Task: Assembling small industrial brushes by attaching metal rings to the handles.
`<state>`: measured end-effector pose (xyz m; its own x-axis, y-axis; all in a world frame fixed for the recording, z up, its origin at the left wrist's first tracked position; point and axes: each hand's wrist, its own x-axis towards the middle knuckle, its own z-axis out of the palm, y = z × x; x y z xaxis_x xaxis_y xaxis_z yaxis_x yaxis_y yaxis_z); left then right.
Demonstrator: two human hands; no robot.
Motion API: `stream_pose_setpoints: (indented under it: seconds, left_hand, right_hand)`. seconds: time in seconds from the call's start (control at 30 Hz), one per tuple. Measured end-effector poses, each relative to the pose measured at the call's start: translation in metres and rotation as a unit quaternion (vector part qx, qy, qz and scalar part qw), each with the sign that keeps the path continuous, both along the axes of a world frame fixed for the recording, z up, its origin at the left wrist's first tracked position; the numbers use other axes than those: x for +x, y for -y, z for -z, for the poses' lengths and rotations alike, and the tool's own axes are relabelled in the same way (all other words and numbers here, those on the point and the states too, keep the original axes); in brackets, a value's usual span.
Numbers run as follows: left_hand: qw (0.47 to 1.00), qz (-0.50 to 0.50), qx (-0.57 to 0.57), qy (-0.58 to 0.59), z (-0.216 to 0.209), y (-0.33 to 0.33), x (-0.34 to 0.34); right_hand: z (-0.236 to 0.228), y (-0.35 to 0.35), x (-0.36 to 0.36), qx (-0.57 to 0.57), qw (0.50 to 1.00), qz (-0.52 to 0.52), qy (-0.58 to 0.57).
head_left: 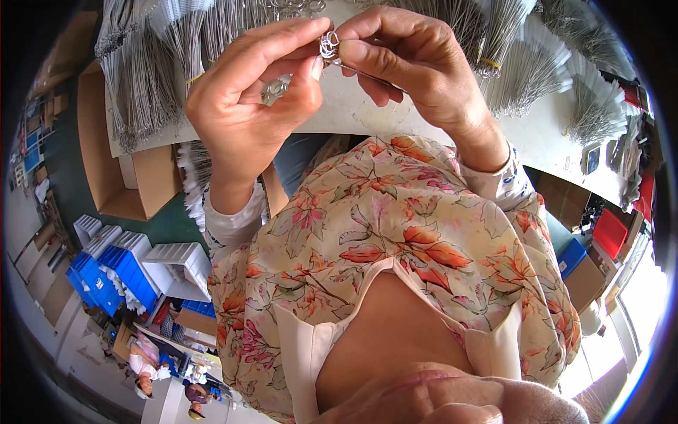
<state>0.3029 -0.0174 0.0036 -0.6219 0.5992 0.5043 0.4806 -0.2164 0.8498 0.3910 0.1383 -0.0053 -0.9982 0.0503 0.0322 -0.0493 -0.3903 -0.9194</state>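
Above the near edge of the table, my two hands meet at a small cluster of shiny metal rings (pixel 329 44). My left hand (pixel 247 99) pinches the cluster from the left between thumb and fingertips. From the other side, the thumb and index finger of my right hand (pixel 417 71) close on it. A thin, dark metal strip or wire (pixel 367 73) runs beneath my right fingers; its kind is hard to make out. More loose metal rings (pixel 275 88) lie on the table behind my left hand, and others (pixel 293 7) are at the far edge of view.
Bundles of thin wire brushes with white bristles (pixel 152 85) cover the table's left, and more bundles (pixel 530 71) fan out on its right. The pale tabletop (pixel 339 116) shows between. An open cardboard box (pixel 131 162) stands left, near blue and white crates (pixel 134 265). Two people (pixel 145 360) are in the background.
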Motion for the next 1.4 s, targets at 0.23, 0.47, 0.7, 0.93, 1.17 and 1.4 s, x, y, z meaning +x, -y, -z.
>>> stream_pose_setpoints:
  seconds: [0.23, 0.47, 0.7, 0.93, 1.17, 1.4]
  left_hand:
    - [0.995, -0.020, 0.025, -0.096, 0.005, 0.000, -0.002]
    - [0.999, 0.023, 0.013, 0.037, 0.009, 0.000, -0.001]
    - [0.999, 0.050, 0.008, 0.011, 0.009, -0.001, -0.001]
    - [0.998, 0.042, -0.042, 0.005, 0.012, -0.004, -0.003]
    - [0.970, -0.067, -0.220, 0.074, 0.057, 0.005, -0.071]
    - [0.765, -0.217, -0.569, -0.209, 0.078, -0.007, -0.131]
  right_hand:
    - [-0.020, -0.020, -0.003, 0.036, 0.991, -0.097, 0.080]
    - [-0.008, -0.002, 0.012, 0.276, 0.958, 0.062, -0.052]
    - [-0.008, 0.006, 0.014, 0.312, 0.940, 0.124, -0.068]
    - [0.005, -0.002, 0.013, 0.370, 0.913, 0.111, -0.131]
    - [0.092, 0.027, 0.019, 0.575, 0.809, 0.102, -0.066]
    - [0.090, -0.007, -0.010, 0.689, 0.694, 0.140, -0.155]
